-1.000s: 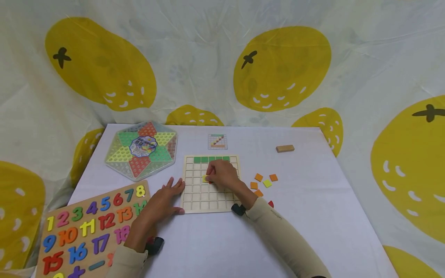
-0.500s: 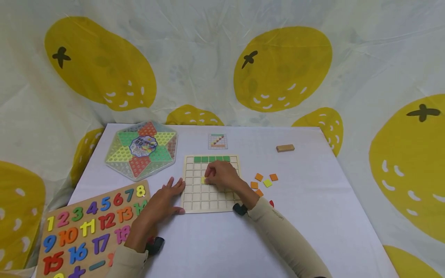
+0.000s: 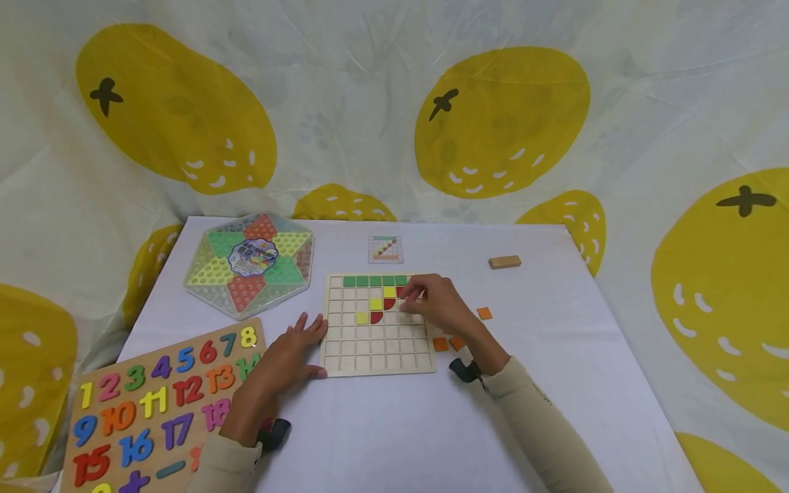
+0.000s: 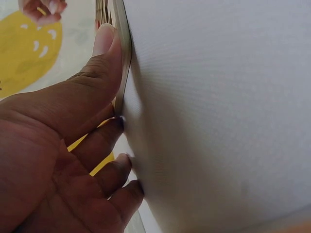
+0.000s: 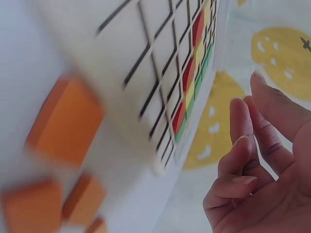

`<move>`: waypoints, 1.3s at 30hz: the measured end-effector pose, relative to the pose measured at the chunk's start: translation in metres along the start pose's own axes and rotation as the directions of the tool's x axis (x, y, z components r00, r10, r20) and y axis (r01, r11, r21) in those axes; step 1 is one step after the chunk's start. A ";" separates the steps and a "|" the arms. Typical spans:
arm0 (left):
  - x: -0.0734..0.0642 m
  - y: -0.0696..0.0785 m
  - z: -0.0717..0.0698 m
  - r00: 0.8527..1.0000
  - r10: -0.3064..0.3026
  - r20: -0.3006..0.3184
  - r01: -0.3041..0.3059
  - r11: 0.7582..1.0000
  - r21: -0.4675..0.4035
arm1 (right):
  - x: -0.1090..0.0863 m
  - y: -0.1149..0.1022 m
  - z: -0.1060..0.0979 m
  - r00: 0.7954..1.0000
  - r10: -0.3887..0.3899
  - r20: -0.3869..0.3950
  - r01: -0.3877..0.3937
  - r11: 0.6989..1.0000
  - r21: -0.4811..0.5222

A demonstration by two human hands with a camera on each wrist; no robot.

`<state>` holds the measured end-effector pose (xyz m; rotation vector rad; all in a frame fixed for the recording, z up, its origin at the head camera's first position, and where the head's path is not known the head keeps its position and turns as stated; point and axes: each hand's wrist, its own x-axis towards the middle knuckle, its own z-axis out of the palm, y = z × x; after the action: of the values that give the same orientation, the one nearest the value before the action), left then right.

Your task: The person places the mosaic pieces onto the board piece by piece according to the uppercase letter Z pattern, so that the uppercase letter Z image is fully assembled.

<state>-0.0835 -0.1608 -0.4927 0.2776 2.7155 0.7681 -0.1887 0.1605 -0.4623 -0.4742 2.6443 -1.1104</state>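
Observation:
A wooden grid board lies on the table, with a row of green square tiles along its top. Below them, yellow tiles and red rounded tiles step down diagonally leftward. My left hand rests at the board's left edge, fingers spread; in the left wrist view its thumb presses the board's side. Over the board's upper right hovers my right hand, fingers loosely bent near a red tile. The right wrist view shows nothing between its thumb and fingertips.
Orange square tiles lie right of the board, some partly behind the right wrist. A small pattern card lies beyond the board. A hexagonal star board, a number puzzle and a small wooden block also sit on the table.
My right hand has let go of the lowest yellow tile and moved right, uncovering the yellow and red diagonal. My left hand has stayed at the board's edge.

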 end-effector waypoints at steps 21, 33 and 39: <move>-0.002 0.002 -0.003 1.000 0.010 -0.005 -0.010 1.000 -0.003 | -0.071 0.059 -0.053 0.981 0.159 -0.110 -0.168 0.983 -0.078; 0.000 0.000 0.000 1.000 0.000 0.000 0.000 1.000 -0.006 | -0.074 0.089 -0.052 0.963 0.246 -0.106 -0.260 0.954 -0.149; 0.001 -0.002 0.002 1.000 0.009 0.000 -0.009 1.000 -0.004 | -0.070 0.091 -0.047 0.952 0.287 -0.103 -0.302 0.936 -0.182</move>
<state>-0.0837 -0.1616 -0.4955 0.2893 2.7139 0.7757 -0.1587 0.2781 -0.4897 -0.0625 2.7846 -0.7959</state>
